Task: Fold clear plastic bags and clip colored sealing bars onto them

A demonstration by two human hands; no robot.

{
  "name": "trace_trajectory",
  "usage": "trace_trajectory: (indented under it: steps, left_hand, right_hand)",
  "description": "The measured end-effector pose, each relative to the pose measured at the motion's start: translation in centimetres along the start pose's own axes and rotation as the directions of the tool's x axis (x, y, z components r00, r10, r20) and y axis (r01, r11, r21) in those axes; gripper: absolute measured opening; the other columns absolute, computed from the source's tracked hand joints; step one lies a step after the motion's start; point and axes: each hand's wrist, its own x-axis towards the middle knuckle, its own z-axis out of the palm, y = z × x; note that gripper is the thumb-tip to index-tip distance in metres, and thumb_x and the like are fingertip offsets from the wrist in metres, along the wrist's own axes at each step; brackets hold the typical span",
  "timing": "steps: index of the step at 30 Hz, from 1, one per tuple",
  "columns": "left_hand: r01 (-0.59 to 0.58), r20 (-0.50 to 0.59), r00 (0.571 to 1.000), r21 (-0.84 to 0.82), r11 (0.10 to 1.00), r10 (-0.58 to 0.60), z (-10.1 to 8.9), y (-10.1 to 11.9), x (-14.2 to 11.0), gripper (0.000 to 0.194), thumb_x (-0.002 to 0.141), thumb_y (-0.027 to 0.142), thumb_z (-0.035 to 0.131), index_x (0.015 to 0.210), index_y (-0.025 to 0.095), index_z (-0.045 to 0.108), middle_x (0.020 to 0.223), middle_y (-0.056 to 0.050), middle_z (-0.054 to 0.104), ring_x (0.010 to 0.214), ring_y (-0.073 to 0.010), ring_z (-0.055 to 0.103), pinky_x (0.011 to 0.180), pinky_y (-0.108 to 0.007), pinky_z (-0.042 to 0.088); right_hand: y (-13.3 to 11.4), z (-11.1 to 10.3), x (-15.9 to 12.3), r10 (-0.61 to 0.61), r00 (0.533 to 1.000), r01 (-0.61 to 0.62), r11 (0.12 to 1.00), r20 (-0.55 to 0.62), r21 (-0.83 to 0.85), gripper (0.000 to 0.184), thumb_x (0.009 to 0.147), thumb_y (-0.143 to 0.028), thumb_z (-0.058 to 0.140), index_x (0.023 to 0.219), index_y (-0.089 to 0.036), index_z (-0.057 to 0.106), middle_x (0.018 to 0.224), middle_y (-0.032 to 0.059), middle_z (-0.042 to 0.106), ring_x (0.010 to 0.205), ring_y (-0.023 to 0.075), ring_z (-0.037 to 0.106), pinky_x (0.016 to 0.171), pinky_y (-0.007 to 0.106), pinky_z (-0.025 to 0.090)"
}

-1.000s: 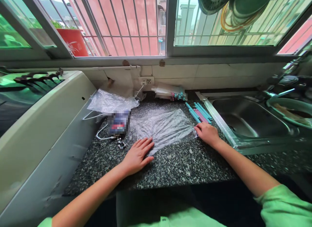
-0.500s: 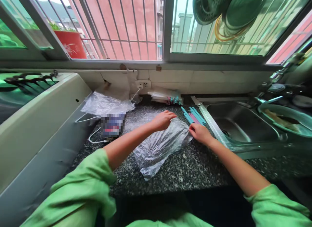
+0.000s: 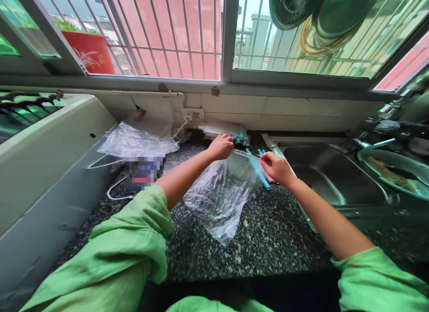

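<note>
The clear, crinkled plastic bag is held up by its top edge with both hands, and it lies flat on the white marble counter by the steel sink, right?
Not quite. The head view shows the clear, crinkled plastic bag held up by its top edge with the left hand and right hand, but the counter by the steel sink is dark speckled granite, not white marble.

barred window point(image 3: 187, 35) | speckled counter point(image 3: 268, 240) | steel sink point(image 3: 335, 178) | daylight

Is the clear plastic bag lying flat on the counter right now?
No, both the left hand and the right hand grip the clear plastic bag by its top edge, lifted, with only its lower end near the counter.
</note>
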Motion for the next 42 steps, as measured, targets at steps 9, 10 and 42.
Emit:
trace_trajectory:
  steps: [9, 10, 42]
  left_hand:
    - [-0.047, -0.205, 0.978, 0.015, 0.999, 0.049, -3.7, -1.7, -8.1, 0.017, 0.075, 0.016, 0.047, 0.08, 0.018, 0.063, 0.105, -0.006, 0.062, 0.109, -0.0227, 0.047, 0.097, -0.042, 0.032]
    - [-0.051, -0.177, 0.983, 0.022, 0.998, 0.054, -3.8, -1.4, -9.4, 0.016, 0.075, 0.016, 0.048, 0.08, 0.019, 0.062, 0.106, -0.005, 0.062, 0.109, -0.0227, 0.046, 0.098, -0.042, 0.031]
    - [0.317, 0.201, 0.938, -0.162, 0.934, -0.284, 3.1, 1.9, -15.4, 0.053, 0.089, 0.041, 0.035, 0.136, 0.017, 0.035, 0.145, -0.01, 0.031, 0.134, -0.0238, 0.027, 0.109, -0.043, 0.02]
  right_hand:
    - [-6.0, 0.1, -1.5, -0.308, 0.945, 0.308, 0.951, -0.109, -0.019, 0.02, 0.084, -0.021, 0.044, 0.096, -0.016, 0.059, 0.081, 0.0064, 0.063, 0.076, 0.0164, 0.058, 0.072, 0.027, 0.044]
    - [-6.5, 0.3, -2.4, -0.366, 0.925, 0.364, 0.931, -0.107, -0.032, 0.02, 0.085, -0.021, 0.043, 0.095, -0.015, 0.06, 0.081, 0.007, 0.063, 0.077, 0.0164, 0.057, 0.072, 0.027, 0.044]
    - [-8.2, 6.6, -9.3, -0.208, 0.947, 0.285, 0.894, 0.243, -0.347, 0.026, 0.088, -0.031, 0.042, 0.074, -0.016, 0.058, 0.069, 0.0062, 0.061, 0.064, 0.0153, 0.053, 0.056, 0.026, 0.027]
